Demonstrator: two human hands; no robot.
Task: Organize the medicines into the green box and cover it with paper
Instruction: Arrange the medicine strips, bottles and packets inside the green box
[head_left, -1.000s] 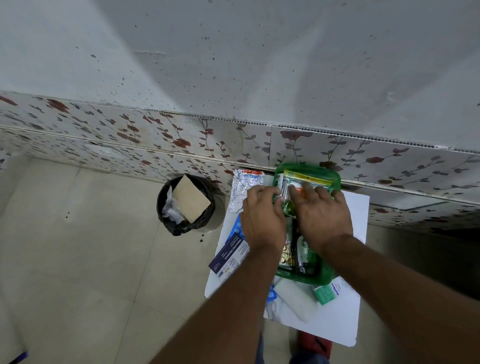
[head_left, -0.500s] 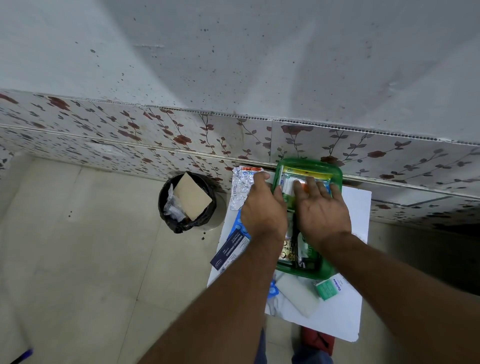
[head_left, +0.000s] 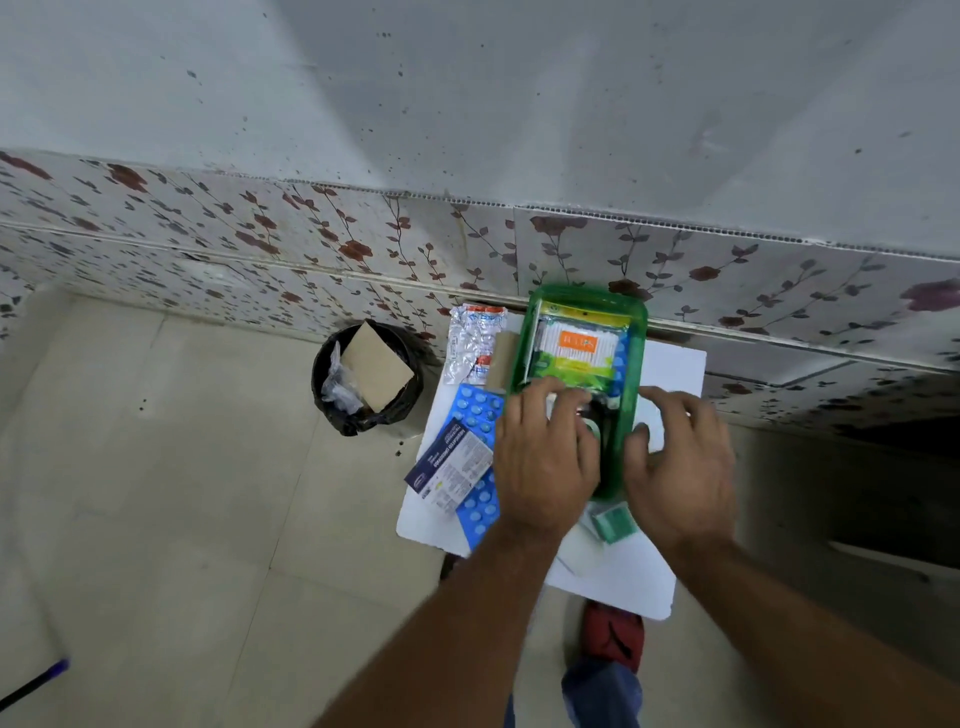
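The green box stands on a small white table against the wall. A green-and-white packet with an orange label lies in its far half. My left hand rests over the box's near left part, fingers spread on the items inside. My right hand hovers at the box's near right edge, fingers apart, holding nothing. Left of the box lie a silver blister strip, a blue blister sheet and a dark blue and white medicine carton. A small green packet lies in front of the box.
A black bin with a brown card in it stands on the tiled floor left of the table. The flowered wall tiles run behind the table. White folded paper lies at the table's near part. A red shoe shows below the table edge.
Both hands have drawn back from the far end of the box toward me, uncovering the orange-labelled packet. My right hand has shifted off the box to its right edge.
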